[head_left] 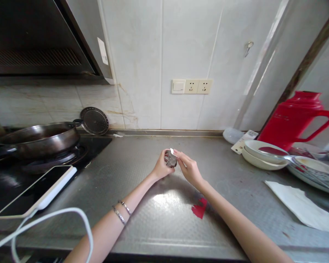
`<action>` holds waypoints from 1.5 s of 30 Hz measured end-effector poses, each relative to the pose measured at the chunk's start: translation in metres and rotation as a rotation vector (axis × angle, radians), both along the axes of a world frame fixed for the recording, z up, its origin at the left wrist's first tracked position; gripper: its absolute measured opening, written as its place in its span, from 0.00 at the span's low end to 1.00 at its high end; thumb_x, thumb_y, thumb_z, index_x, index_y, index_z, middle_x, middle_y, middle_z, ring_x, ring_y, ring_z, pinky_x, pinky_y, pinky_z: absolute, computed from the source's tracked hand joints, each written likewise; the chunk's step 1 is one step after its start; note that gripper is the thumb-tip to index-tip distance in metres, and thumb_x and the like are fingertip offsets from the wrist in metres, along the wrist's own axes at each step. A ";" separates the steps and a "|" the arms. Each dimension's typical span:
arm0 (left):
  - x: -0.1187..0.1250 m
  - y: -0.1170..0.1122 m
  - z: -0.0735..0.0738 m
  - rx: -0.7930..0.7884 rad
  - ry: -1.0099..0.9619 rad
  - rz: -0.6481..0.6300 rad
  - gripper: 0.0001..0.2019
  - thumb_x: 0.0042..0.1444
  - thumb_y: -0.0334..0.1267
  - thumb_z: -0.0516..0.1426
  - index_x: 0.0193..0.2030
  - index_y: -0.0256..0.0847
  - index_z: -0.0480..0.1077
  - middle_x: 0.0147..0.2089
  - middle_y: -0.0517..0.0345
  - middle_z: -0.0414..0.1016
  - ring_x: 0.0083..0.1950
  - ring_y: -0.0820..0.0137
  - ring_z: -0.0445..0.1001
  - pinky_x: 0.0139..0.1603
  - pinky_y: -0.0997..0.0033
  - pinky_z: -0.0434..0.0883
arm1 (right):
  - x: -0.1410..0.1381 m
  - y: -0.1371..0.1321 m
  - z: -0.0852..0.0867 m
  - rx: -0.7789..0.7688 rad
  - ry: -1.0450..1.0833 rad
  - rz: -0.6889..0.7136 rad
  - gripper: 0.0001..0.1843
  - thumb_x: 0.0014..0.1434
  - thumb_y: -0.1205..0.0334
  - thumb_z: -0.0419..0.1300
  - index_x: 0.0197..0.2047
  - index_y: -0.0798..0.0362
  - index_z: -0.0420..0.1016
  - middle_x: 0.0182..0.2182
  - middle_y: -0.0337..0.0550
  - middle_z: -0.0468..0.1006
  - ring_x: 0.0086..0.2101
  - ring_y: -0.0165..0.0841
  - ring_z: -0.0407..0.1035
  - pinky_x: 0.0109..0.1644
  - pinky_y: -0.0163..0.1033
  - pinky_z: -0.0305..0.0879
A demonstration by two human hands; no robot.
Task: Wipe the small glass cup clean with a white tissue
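Both my hands meet over the middle of the steel counter. My left hand is closed around a small dark grey lump that I cannot identify. My right hand pinches at the top of the same lump, where a small pale flap or wrapper edge shows. Two thin bracelets sit on my left forearm. A small red scrap lies on the counter under my right forearm.
A tablet with a white cable lies at the left, half on the black stove. A wok sits on the burner, with a round lid leaning behind. A red thermos jug, stacked bowls, plates and a paper sheet fill the right.
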State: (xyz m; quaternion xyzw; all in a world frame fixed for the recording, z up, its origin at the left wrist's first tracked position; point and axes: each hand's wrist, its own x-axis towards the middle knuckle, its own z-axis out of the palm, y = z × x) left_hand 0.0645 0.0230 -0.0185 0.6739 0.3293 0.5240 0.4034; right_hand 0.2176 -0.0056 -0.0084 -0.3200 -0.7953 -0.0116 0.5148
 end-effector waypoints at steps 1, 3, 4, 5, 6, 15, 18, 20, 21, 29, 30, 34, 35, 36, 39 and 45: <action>0.000 0.000 0.000 -0.002 0.001 0.007 0.37 0.30 0.21 0.59 0.52 0.41 0.58 0.45 0.56 0.69 0.41 0.68 0.70 0.40 0.71 0.66 | 0.002 0.001 -0.001 0.014 -0.019 0.000 0.20 0.67 0.67 0.47 0.59 0.48 0.67 0.55 0.48 0.73 0.56 0.36 0.66 0.61 0.50 0.63; 0.000 0.000 0.001 -0.003 -0.009 -0.009 0.37 0.30 0.21 0.59 0.52 0.41 0.57 0.46 0.56 0.70 0.42 0.68 0.70 0.40 0.71 0.66 | 0.004 0.001 -0.003 0.062 -0.079 0.003 0.20 0.66 0.68 0.48 0.60 0.49 0.65 0.56 0.49 0.71 0.58 0.36 0.64 0.62 0.52 0.61; 0.000 0.000 0.001 -0.003 -0.018 -0.026 0.36 0.30 0.21 0.58 0.51 0.41 0.57 0.46 0.56 0.70 0.42 0.68 0.71 0.40 0.71 0.67 | 0.005 0.000 -0.003 0.086 -0.112 0.005 0.21 0.66 0.68 0.48 0.60 0.49 0.65 0.56 0.49 0.71 0.59 0.37 0.62 0.63 0.52 0.60; 0.000 -0.001 0.002 -0.002 -0.029 -0.043 0.36 0.30 0.21 0.58 0.51 0.41 0.56 0.46 0.56 0.70 0.42 0.68 0.71 0.40 0.71 0.67 | 0.005 0.000 -0.003 0.103 -0.144 0.009 0.21 0.66 0.69 0.48 0.61 0.50 0.64 0.57 0.49 0.70 0.59 0.37 0.61 0.63 0.53 0.60; 0.000 -0.001 0.002 0.000 -0.040 -0.055 0.36 0.30 0.21 0.58 0.51 0.41 0.56 0.46 0.56 0.70 0.43 0.68 0.71 0.41 0.71 0.67 | 0.005 -0.001 -0.002 0.113 -0.172 0.013 0.22 0.65 0.69 0.49 0.61 0.49 0.64 0.57 0.49 0.70 0.60 0.37 0.60 0.64 0.53 0.59; 0.002 0.000 0.000 -0.030 -0.059 -0.045 0.35 0.30 0.20 0.59 0.50 0.41 0.57 0.44 0.57 0.69 0.41 0.70 0.70 0.41 0.72 0.67 | -0.002 0.000 -0.003 0.057 -0.053 -0.024 0.21 0.66 0.68 0.47 0.60 0.48 0.65 0.55 0.48 0.73 0.57 0.37 0.65 0.62 0.55 0.60; 0.001 0.000 -0.002 -0.041 -0.057 -0.036 0.35 0.33 0.24 0.63 0.50 0.42 0.55 0.43 0.59 0.69 0.39 0.71 0.70 0.39 0.72 0.68 | 0.000 -0.004 -0.004 0.085 -0.130 -0.013 0.21 0.66 0.68 0.48 0.60 0.48 0.65 0.56 0.49 0.72 0.58 0.38 0.63 0.63 0.55 0.59; 0.000 -0.001 -0.001 -0.014 -0.036 -0.028 0.35 0.34 0.28 0.65 0.50 0.42 0.55 0.43 0.58 0.69 0.40 0.71 0.71 0.40 0.71 0.68 | 0.000 -0.008 -0.003 0.106 -0.196 0.011 0.21 0.65 0.69 0.49 0.60 0.49 0.66 0.56 0.49 0.71 0.59 0.38 0.62 0.64 0.55 0.58; 0.000 -0.002 0.000 0.010 -0.021 -0.016 0.36 0.34 0.29 0.66 0.50 0.42 0.55 0.44 0.58 0.69 0.41 0.70 0.71 0.42 0.70 0.68 | -0.002 -0.009 -0.002 0.113 -0.214 0.019 0.21 0.65 0.69 0.48 0.59 0.49 0.66 0.56 0.49 0.71 0.59 0.38 0.61 0.64 0.55 0.58; 0.002 -0.004 -0.001 0.016 -0.018 -0.074 0.32 0.36 0.26 0.62 0.50 0.40 0.57 0.44 0.55 0.69 0.40 0.70 0.70 0.40 0.70 0.67 | -0.008 -0.006 -0.001 0.034 -0.036 -0.058 0.22 0.66 0.69 0.46 0.60 0.48 0.65 0.55 0.49 0.72 0.57 0.38 0.65 0.63 0.56 0.60; 0.002 -0.003 -0.001 -0.012 -0.027 -0.070 0.32 0.35 0.26 0.62 0.50 0.40 0.56 0.43 0.56 0.69 0.38 0.71 0.70 0.38 0.71 0.67 | -0.007 -0.007 -0.003 0.034 -0.039 -0.057 0.21 0.66 0.69 0.46 0.60 0.48 0.66 0.55 0.49 0.72 0.57 0.38 0.65 0.63 0.56 0.60; 0.000 -0.003 -0.001 -0.057 -0.022 -0.051 0.35 0.34 0.29 0.64 0.51 0.43 0.54 0.43 0.59 0.68 0.36 0.73 0.69 0.36 0.73 0.67 | -0.004 -0.009 -0.005 0.083 -0.121 -0.014 0.22 0.65 0.70 0.48 0.59 0.47 0.66 0.55 0.48 0.73 0.58 0.39 0.63 0.63 0.56 0.59; 0.000 -0.004 0.000 -0.042 -0.015 -0.047 0.36 0.34 0.29 0.65 0.51 0.43 0.55 0.43 0.58 0.68 0.38 0.72 0.69 0.38 0.72 0.67 | -0.004 -0.010 -0.004 0.093 -0.133 0.000 0.22 0.65 0.70 0.48 0.59 0.47 0.66 0.55 0.48 0.73 0.58 0.38 0.63 0.63 0.56 0.59; 0.000 -0.004 0.000 -0.019 -0.009 -0.044 0.36 0.33 0.30 0.65 0.51 0.42 0.55 0.44 0.57 0.68 0.40 0.70 0.70 0.40 0.71 0.67 | -0.005 -0.009 -0.004 0.094 -0.135 0.012 0.22 0.65 0.70 0.47 0.59 0.47 0.66 0.55 0.47 0.72 0.58 0.38 0.63 0.63 0.56 0.59; 0.000 -0.006 0.001 0.020 0.021 -0.041 0.34 0.34 0.29 0.64 0.50 0.40 0.57 0.45 0.55 0.69 0.42 0.68 0.70 0.42 0.70 0.67 | -0.006 -0.006 -0.003 0.049 -0.063 0.012 0.22 0.65 0.70 0.46 0.59 0.46 0.66 0.55 0.46 0.73 0.58 0.38 0.64 0.63 0.56 0.59; 0.001 -0.004 -0.002 -0.036 0.027 -0.015 0.33 0.35 0.29 0.64 0.51 0.41 0.58 0.42 0.58 0.70 0.39 0.69 0.71 0.40 0.69 0.68 | -0.002 -0.003 -0.004 0.007 0.060 -0.015 0.19 0.66 0.67 0.47 0.57 0.46 0.68 0.54 0.47 0.74 0.55 0.38 0.67 0.62 0.55 0.61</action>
